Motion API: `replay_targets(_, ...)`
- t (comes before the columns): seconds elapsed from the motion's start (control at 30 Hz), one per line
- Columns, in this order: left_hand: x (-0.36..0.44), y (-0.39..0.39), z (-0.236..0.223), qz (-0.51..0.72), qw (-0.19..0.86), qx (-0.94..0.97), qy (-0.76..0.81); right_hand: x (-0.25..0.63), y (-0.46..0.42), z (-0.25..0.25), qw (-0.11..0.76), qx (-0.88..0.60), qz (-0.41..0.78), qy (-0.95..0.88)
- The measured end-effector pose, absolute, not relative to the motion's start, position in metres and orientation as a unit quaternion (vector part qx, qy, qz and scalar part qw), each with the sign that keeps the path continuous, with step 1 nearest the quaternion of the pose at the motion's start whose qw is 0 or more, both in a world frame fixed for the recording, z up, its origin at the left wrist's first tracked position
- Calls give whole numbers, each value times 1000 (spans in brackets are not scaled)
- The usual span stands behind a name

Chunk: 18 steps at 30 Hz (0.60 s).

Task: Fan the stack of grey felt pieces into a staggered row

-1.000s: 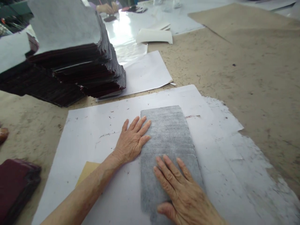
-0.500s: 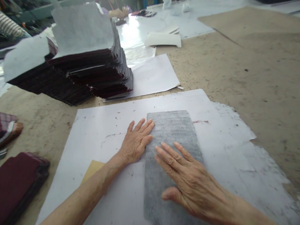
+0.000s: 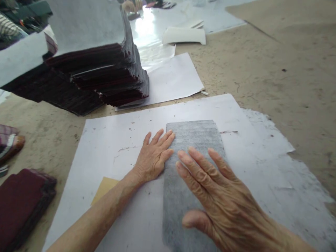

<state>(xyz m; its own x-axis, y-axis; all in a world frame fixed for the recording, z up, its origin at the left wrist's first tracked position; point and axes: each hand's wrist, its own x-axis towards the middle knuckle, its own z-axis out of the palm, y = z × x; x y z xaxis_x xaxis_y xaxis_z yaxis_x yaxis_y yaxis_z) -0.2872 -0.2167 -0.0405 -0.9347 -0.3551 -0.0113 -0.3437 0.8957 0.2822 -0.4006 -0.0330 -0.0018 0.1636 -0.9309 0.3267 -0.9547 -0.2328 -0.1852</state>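
A grey, fabric-like rectangular panel (image 3: 194, 134) lies flat on a large white paper sheet (image 3: 126, 126). My left hand (image 3: 153, 155) rests palm down at the panel's left edge, fingers spread, the fingertips and thumb touching that edge. Over the panel's middle is my right hand (image 3: 217, 196), palm down with the fingers and thumb apart. Whether its palm presses on the panel or hovers just above cannot be made out. Neither hand grips anything. A yellow piece of card or paper (image 3: 105, 189) lies partly under my left forearm.
A tall stack of dark maroon pieces with grey backing (image 3: 89, 59) stands at the back left. Maroon folded pieces (image 3: 23, 206) lie at the lower left. A curved white piece (image 3: 185, 36) and another white sheet (image 3: 175, 78) lie beyond. Brown covering (image 3: 275, 70) spreads to the right.
My right hand appears larger and closer to the camera, its fingertips slightly farther up and right over the panel. My left hand holds its place. The view has shifted a little.
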Motion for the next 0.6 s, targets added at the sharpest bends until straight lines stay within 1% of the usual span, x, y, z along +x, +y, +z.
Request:
replay_targets(0.07,-288,-216,-41,-130,18,182,-974,-393,-29,-12,7,769,192,-609)
replay_targets(0.13,-289,-215,-41,-118,13,184,-976,-385,-21,-23,-56,786,153,-596)
replay_targets(0.2,-290,-214,-40,-108,10,183,-977,-381,-16,-26,-76,801,136,-578)
replay_targets(0.3,-289,-214,-41,-98,13,178,-979,-384,-15,-11,-24,817,167,-552)
replay_targets(0.4,-288,-214,-42,-86,19,175,-981,-385,-14,-3,24,776,174,-606)
replay_targets(0.47,-288,-214,-43,-83,19,173,-981,-379,-5,-13,34,766,173,-618)
replay_targets(0.5,-288,-214,-44,-82,18,172,-981,-374,1,-20,18,787,156,-597)
replay_targets(0.6,-288,-214,-45,-78,17,169,-982,-363,18,-36,40,817,141,-558)
